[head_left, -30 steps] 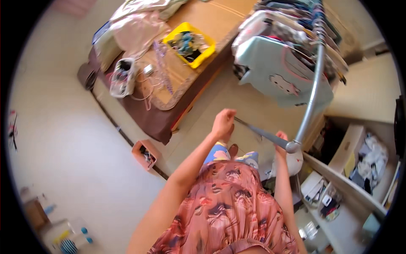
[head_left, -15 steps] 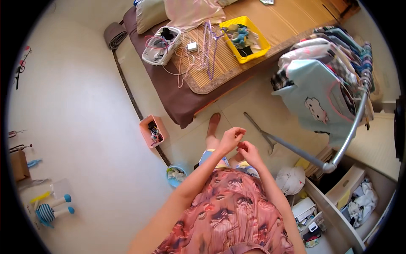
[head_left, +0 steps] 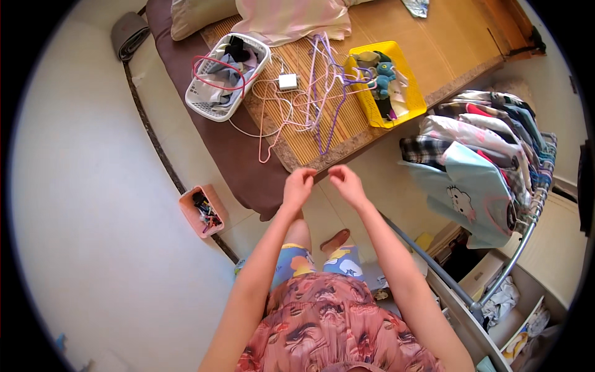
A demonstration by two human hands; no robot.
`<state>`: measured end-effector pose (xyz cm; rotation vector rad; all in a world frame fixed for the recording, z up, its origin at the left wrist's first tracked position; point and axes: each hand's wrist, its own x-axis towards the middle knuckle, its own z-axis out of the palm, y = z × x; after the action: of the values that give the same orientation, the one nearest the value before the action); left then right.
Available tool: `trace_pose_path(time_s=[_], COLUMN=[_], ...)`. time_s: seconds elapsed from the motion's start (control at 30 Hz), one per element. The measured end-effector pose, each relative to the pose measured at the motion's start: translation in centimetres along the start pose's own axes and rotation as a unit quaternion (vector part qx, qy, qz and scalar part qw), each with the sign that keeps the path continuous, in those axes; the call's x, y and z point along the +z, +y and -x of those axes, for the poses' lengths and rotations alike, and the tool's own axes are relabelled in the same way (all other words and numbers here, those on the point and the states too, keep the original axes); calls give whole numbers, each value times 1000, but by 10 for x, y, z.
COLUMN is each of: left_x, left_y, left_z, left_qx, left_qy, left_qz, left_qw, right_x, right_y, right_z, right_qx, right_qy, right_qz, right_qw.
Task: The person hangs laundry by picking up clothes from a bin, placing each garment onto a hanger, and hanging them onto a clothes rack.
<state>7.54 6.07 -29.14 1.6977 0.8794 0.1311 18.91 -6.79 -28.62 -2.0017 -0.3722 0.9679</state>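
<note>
- Left hand and right hand: near each other, apart, fingers curled; cannot tell whether fingertips touch thumbs.
- Pink and purple clothes hangers: on bamboo mat, between white basket and yellow basket.

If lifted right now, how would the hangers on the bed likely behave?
The hangers look thin, so they're probably light for their size. Their frames hold angular shapes, suggesting stiffness. Since they overlap, they might snag on one another.
</note>
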Motion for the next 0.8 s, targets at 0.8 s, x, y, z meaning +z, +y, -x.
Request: trace_pose_path(time_s=[0.8], left_x=[-29], left_y=[-1], left_z=[-48], left_qx=[12], left_qy=[122], left_qz=[-217], left_qw=[968], right_x=[28], right_y=[-17], right_z=[-8], right_qx=[149], right_qy=[-48], right_qz=[-181], right_qw=[971])
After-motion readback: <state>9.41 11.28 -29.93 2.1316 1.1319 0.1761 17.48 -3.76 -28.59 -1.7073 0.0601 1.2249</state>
